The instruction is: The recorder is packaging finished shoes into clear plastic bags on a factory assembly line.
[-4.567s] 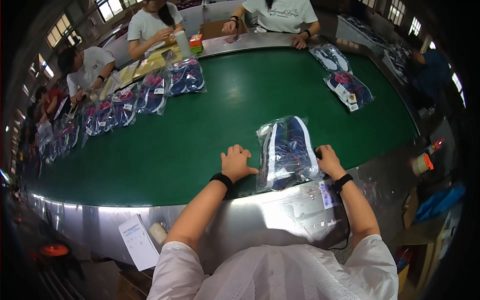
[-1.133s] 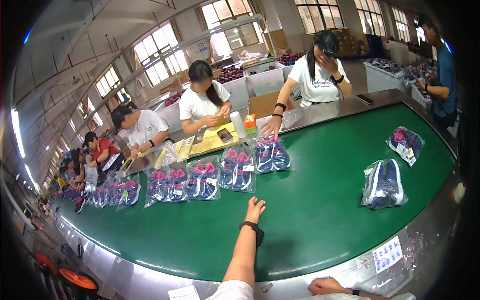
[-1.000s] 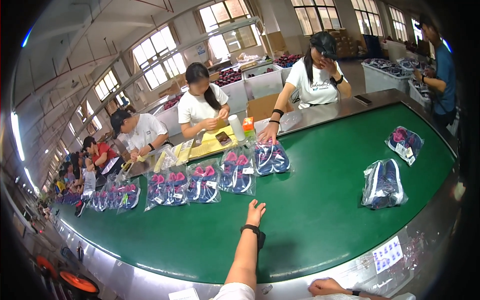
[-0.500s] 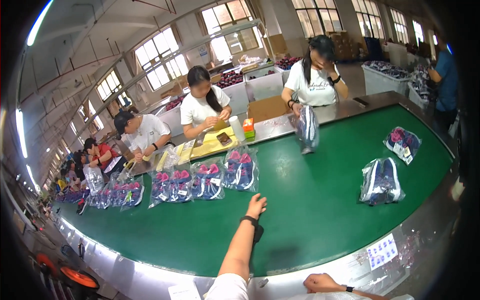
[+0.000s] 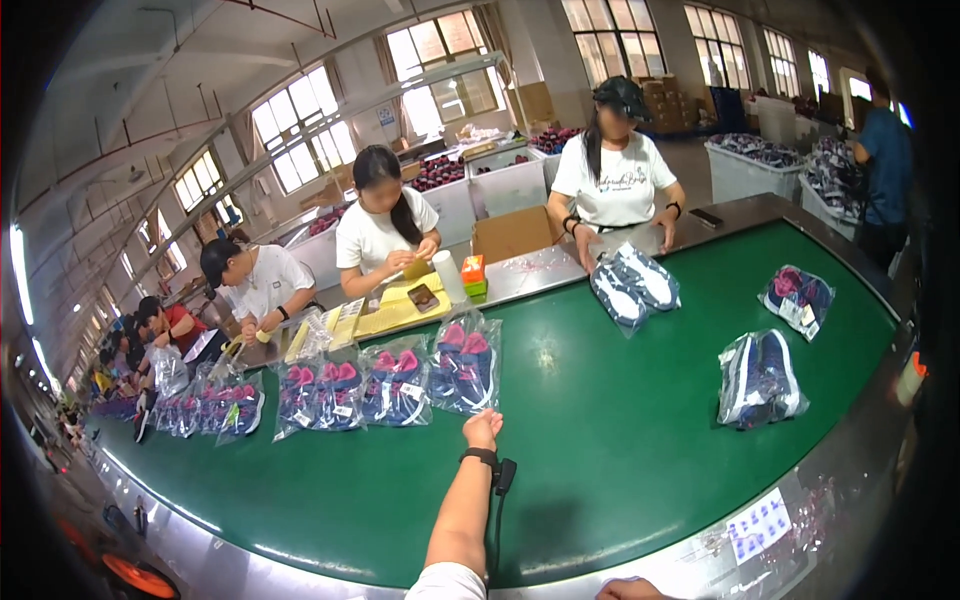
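My left hand (image 5: 484,430) reaches out over the green belt, a black band on its wrist. Its fingers are closed at the lower edge of a clear bag holding a pair of navy shoes with pink laces (image 5: 466,365). That bag lies at the right end of a row, beside another bagged pair (image 5: 397,385). Only the back of my right hand (image 5: 630,590) shows at the lower edge of the picture, over the metal edge of the bench. Its fingers are mostly out of sight.
Opposite, a person in a cap holds a bagged pair of shoes (image 5: 636,284) with both hands. On the right lie two more bagged pairs (image 5: 762,380) (image 5: 797,298). Yellow sheets (image 5: 405,298), a white bottle and a small orange box (image 5: 473,269) stand along the far edge.
My left hand has reached the bagged shoes, and its fingers have closed. The person opposite has lowered a hand from the head, and their bagged pair now lies flatter. My right hand shows less.
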Demonstrator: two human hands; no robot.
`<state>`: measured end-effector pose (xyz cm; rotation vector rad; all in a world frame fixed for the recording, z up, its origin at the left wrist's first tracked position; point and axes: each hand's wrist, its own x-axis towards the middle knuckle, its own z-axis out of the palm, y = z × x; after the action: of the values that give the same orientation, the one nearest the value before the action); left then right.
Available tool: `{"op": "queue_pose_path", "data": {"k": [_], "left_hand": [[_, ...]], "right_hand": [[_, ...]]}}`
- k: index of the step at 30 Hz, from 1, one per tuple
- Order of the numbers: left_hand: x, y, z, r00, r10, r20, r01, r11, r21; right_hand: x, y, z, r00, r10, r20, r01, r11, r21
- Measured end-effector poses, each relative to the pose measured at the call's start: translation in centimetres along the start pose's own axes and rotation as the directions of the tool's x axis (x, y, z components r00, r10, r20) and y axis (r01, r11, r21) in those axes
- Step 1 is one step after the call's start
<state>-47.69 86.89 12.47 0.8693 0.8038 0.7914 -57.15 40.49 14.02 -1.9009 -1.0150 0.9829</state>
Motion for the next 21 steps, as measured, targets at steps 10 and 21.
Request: {"op": "queue_pose_path", "data": {"k": [10, 21], "left_hand": [[-24.8, 6.4, -6.2, 0.675, -0.649, 0.351, 0.425, 0.731, 0.534], [-22.5, 13.3, -8.1, 0.818, -0.321, 0.477, -0.103, 0.734, 0.672]], "right_hand": [[-0.8, -7.2, -2.4, 0.961, 0.223, 0.166, -0.248, 0.957, 0.151], [7.1, -10.3, -6.5, 0.977, 0.075, -0.197, 0.062, 0.791, 0.608]]}}
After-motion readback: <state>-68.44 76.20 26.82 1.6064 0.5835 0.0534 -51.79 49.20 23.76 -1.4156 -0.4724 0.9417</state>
